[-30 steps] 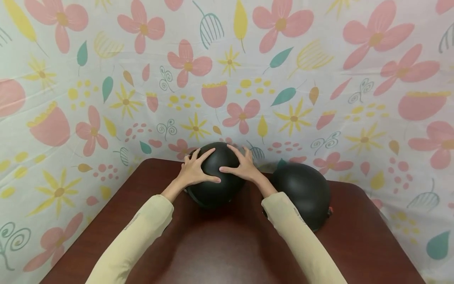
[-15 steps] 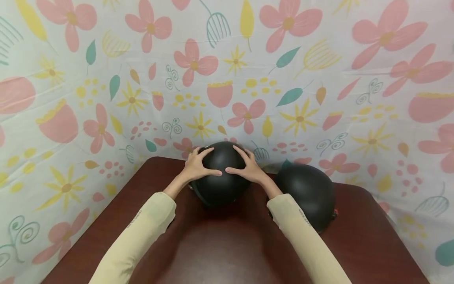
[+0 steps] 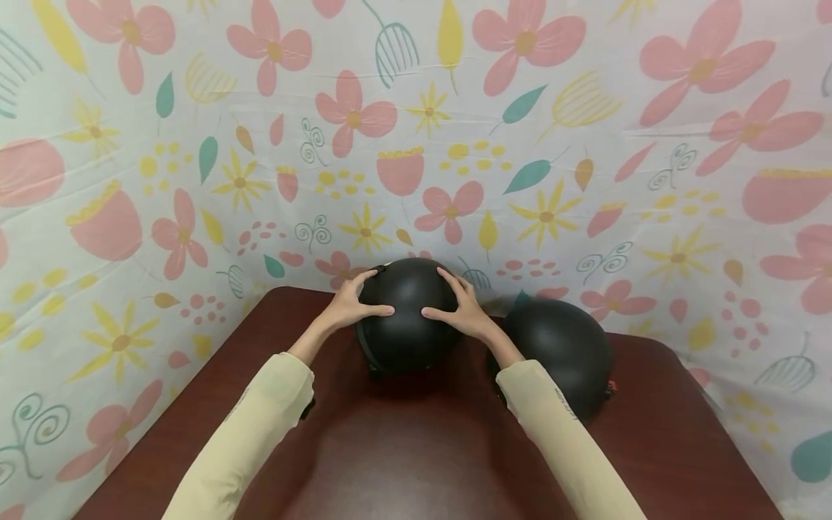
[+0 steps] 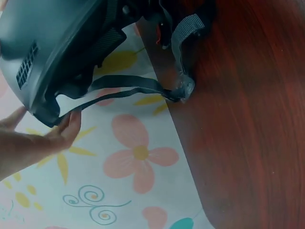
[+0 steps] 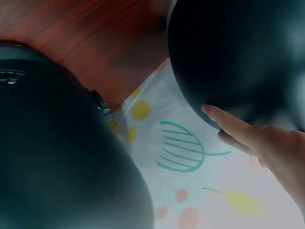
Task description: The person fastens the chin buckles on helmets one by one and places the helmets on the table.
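A black helmet (image 3: 409, 347) is between both hands near the back of the table. My left hand (image 3: 349, 303) grips its left side, thumb on the shell and fingers over the far edge. In the left wrist view, fingers of that hand (image 4: 45, 140) curl at the helmet's (image 4: 52, 52) rim, and dark chin straps (image 4: 128, 83) hang from underneath. My right hand (image 3: 464, 309) holds the right side with thumb and fingers spread. The right wrist view has its fingertips (image 5: 212, 110) against the smooth shell (image 5: 224, 57).
A second black helmet (image 3: 559, 354) stands on the right, close beside my right forearm, with a small red part at its edge. The dark red-brown table (image 3: 403, 462) ends at a flower-printed cloth (image 3: 416, 130) hanging behind and to the sides.
My left fingers have slid from the top of the shell to its left edge. The helmet has turned slightly, and my right hand has shifted a little to the right.
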`<state>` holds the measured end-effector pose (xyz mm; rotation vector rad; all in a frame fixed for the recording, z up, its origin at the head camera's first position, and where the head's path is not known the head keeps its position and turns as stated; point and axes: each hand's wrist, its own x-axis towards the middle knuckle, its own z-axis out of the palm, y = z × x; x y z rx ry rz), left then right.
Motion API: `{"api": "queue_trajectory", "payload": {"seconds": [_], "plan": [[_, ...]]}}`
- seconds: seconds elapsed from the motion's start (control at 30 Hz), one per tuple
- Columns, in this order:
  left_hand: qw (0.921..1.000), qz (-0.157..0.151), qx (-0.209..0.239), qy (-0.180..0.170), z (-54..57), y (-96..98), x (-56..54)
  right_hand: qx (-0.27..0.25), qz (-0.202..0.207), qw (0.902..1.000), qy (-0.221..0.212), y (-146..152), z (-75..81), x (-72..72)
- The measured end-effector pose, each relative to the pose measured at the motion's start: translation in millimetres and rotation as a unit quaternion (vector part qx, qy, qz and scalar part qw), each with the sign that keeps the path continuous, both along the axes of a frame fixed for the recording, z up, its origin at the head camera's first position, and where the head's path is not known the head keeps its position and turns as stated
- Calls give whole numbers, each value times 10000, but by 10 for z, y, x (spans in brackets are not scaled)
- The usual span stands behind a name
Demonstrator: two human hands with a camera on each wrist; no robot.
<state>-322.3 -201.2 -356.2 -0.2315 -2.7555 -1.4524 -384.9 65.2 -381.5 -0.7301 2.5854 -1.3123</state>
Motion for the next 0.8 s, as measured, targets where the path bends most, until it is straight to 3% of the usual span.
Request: {"api": "queue_trajectory", "payload": {"seconds": [0.23, 0.5, 0.67, 0.8], "plan": [[9918, -361, 1125, -496, -95, 4, 5, -522, -16, 9983, -260, 54, -151, 67], [9875, -700, 1352, -416, -84, 68, 49, -1246, 74, 9854, -1155, 62, -375, 190], [9851, -900, 1381, -499, -75, 114, 63, -1045, 72, 9921, -688, 42, -333, 180], [9843, -1011, 1344, -528, -81, 142, 50, -745, 33, 9972, -72, 37, -172, 151]]}}
